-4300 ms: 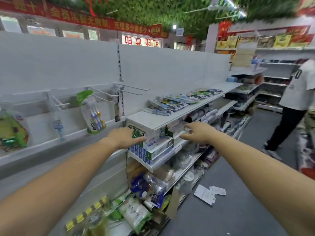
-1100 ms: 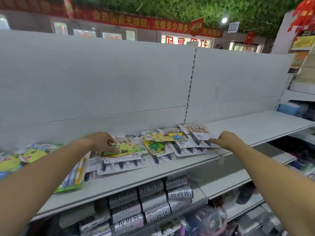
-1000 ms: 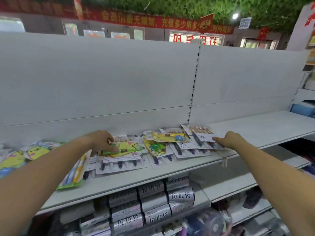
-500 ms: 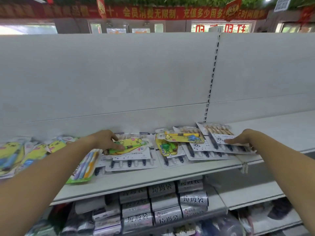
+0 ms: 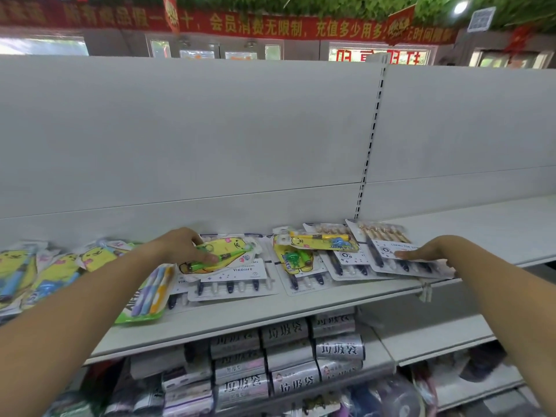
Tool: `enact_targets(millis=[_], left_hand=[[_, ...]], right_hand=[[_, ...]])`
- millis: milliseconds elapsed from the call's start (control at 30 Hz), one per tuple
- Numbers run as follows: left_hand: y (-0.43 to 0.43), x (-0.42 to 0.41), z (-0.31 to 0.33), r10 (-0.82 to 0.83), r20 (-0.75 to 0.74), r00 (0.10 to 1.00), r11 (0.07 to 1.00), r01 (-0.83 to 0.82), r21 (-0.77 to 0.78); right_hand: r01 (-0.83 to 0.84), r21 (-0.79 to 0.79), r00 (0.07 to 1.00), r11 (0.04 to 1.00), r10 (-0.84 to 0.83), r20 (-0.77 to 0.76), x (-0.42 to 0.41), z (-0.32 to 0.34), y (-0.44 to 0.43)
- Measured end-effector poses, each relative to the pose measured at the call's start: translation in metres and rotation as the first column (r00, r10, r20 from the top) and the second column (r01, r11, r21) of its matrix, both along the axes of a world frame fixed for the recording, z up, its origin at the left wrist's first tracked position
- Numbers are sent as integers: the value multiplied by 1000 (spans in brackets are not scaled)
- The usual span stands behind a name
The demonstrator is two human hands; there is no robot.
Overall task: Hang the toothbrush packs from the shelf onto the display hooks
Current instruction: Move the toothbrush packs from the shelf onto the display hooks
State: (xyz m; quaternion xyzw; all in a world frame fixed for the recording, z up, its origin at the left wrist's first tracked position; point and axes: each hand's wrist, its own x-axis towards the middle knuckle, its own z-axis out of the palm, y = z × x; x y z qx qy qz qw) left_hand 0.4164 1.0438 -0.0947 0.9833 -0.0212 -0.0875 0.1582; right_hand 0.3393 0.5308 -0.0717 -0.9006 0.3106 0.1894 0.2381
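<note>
On the shelf, the left hand had its fingers clamped on a yellow pack: the thumb lay across the green brush inside it, and the other fingers curled over its far edge. That pack lay flat on top of white packs with dark-handled brushes, near the shelf's back. The right hand had its fingers straight and together, resting flat on a white pack, the rightmost of an overlapping row.

Between the two hands lay two more yellow packs, one over the other, also on top of white ones. Just beside the left forearm, a green pack with pastel brushes lay tilted towards the shelf's front edge. Further left, more yellow packs were heaped, partly blurred. All of the packs lay flat on the shelf.

Below the shelf, silver rolls stood stacked in rows. Behind the shelf rose a plain grey back panel with a slotted upright, and above it hung a red banner with yellow lettering.
</note>
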Motion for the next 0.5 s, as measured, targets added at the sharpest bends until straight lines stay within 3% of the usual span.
enact_targets(millis=[167, 300, 433, 500], left_hand=[[-3, -8, 9, 25, 2, 1000, 980, -24, -196], [-2, -16, 14, 60, 45, 997, 947, -43, -317], [4, -21, 12, 84, -18, 996, 882, -83, -465], [6, -24, 10, 93, -52, 994, 829, -106, -548]], right_hand=[[-1, -19, 998, 1000, 0, -55, -12, 0, 1], [42, 142, 995, 989, -29, -94, -23, -8, -10], [42, 402, 997, 915, -63, 38, -10, -43, -70], [175, 509, 957, 843, -268, 115, -34, -30, -47]])
